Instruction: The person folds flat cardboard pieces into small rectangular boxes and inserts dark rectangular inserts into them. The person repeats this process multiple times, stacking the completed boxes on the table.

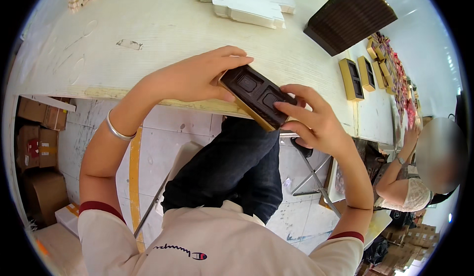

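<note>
A small gold box (256,118) with a dark brown plastic insert tray (257,92) in its top is held between my two hands, over the table's near edge. My left hand (207,74) grips its left end, thumb along the near side and fingers at the far side. Around the right end, my right hand (316,119) has its fingers closed, with a fingertip resting on the insert. The insert has two square recesses. Whether the insert is fully seated in the box, I cannot tell.
Flat white cartons (247,2) lie stacked at the back of the table (163,34). A tall stack of dark insert trays (350,17) stands to the right. Beyond it are gold boxes (351,80) with inserts. A co-worker (402,187) sits at far right; cardboard boxes (47,192) fill the lower left.
</note>
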A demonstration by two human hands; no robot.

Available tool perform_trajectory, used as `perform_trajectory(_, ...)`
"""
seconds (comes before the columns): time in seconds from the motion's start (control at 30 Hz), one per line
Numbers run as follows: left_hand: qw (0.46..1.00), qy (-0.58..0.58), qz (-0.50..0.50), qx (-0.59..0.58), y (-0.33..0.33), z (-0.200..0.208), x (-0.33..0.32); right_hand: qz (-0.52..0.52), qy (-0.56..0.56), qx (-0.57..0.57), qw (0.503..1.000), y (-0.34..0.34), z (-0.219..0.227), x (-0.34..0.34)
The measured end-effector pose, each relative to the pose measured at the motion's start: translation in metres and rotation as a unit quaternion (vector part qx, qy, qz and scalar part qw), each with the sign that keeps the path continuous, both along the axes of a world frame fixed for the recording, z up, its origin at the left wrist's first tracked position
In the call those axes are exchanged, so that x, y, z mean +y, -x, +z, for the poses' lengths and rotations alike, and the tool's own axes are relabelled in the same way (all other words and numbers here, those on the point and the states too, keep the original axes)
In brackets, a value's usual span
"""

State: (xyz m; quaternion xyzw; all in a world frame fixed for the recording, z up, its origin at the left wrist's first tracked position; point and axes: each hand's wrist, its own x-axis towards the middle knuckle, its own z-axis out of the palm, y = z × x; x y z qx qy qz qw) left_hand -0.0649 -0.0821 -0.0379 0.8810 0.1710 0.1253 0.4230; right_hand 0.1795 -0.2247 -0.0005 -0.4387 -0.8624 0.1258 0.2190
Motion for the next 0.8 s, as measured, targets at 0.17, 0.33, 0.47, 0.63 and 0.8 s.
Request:
perform_trajectory(0.17,0.987,-0.155,0.014,0.040,-0.007,0.002,-0.021,-0.012,0.014,0.038,0.999,0.014,-0.012,0.001)
perform_trajectory(0.33,0.976,-0.198,0.061,0.064,-0.013,0.006,-0.035,-0.004,-0.081,-0.008,0.997,0.024,-0.020,0.005)
perform_trajectory(0.47,0.970,-0.237,0.046,0.036,-0.016,0.011,-0.036,-0.024,0.057,0.099,0.993,0.021,-0.014,0.002)
perform_trajectory(0.63,0.956,-0.280,0.026,0.080,-0.023,0.017,-0.039,0.006,0.059,0.067,0.996,0.009,-0.018,0.004)
perform_trajectory(0.8,0.929,-0.367,0.018,0.041,-0.015,-0.002,-0.036,0.034,-0.037,-0.055,0.997,0.009,-0.023,0.004)
